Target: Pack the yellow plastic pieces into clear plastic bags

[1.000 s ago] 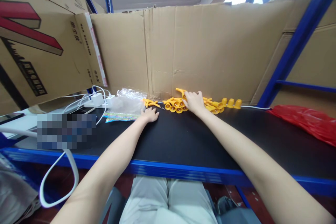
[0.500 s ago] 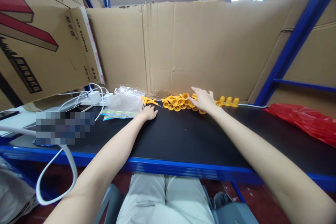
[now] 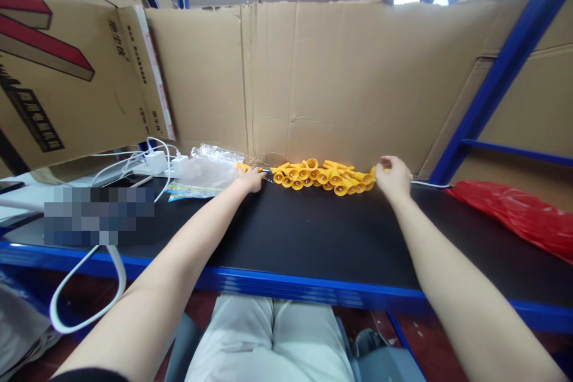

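A row of small yellow plastic pieces (image 3: 322, 174), cup-shaped with stems, lies along the back of the black bench top (image 3: 313, 233) against a cardboard wall. My left hand (image 3: 250, 179) lies flat at the row's left end, its fingertips touching a yellow piece there. My right hand (image 3: 394, 176) is at the row's right end. Its fingers curl over the last few yellow pieces, which are hidden under it.
A clear plastic bag (image 3: 210, 168) and a glittery sheet (image 3: 190, 191) lie left of my left hand. White chargers and cables (image 3: 156, 162) sit further left. A red plastic bag (image 3: 519, 215) lies at the right. Cardboard (image 3: 358, 83) closes the back, and a blue edge (image 3: 286, 283) runs along the front.
My right hand has moved right from the middle of the yellow pile to its right end, covering the standing cups. My left hand has moved slightly forward onto the left-end piece.
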Demonstrator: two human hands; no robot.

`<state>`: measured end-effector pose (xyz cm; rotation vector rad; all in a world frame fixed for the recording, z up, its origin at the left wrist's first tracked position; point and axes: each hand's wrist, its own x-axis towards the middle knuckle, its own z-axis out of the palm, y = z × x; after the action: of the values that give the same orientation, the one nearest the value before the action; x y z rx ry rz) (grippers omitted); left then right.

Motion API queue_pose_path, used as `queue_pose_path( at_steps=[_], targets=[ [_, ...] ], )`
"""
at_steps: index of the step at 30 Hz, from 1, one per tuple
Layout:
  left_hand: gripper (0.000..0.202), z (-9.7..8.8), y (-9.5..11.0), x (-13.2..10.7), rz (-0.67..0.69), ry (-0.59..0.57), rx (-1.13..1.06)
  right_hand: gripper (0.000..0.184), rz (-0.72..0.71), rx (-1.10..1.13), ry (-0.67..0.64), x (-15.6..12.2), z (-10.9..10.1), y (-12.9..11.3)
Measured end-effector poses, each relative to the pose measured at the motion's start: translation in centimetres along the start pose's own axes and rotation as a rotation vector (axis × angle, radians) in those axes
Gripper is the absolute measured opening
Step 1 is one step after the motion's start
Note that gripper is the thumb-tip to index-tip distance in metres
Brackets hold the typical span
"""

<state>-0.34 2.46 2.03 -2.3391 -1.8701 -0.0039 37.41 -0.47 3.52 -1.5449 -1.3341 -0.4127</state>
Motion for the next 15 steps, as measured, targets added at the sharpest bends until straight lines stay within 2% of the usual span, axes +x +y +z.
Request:
queue_pose_path(
  at_steps=[2, 6, 11, 15],
  targets=[
    [0.058, -0.1, 0.1, 0.5, -0.006, 0.0, 0.012, 0.029, 0.055, -0.034, 0.011, -0.2, 0.0, 1.2],
    [0.04, -0.3, 0.4, 0.8, 0.047, 0.07, 0.025, 0.03, 0.148, -0.111, -0.039, -1.2, 0.5, 4.3],
    [0.031, -0.7, -0.3, 0.9, 0.098, 0.167, -0.055, 0.032, 0.234, -0.153, -0.254, -1.6, 2.1, 7.7],
    [0.025, -1.3, -0.9, 0.7, 0.024, 0.317, -0.304, 0.03, 0.225, -0.169, -0.397, -1.4, 3.2, 8.9]
  ],
)
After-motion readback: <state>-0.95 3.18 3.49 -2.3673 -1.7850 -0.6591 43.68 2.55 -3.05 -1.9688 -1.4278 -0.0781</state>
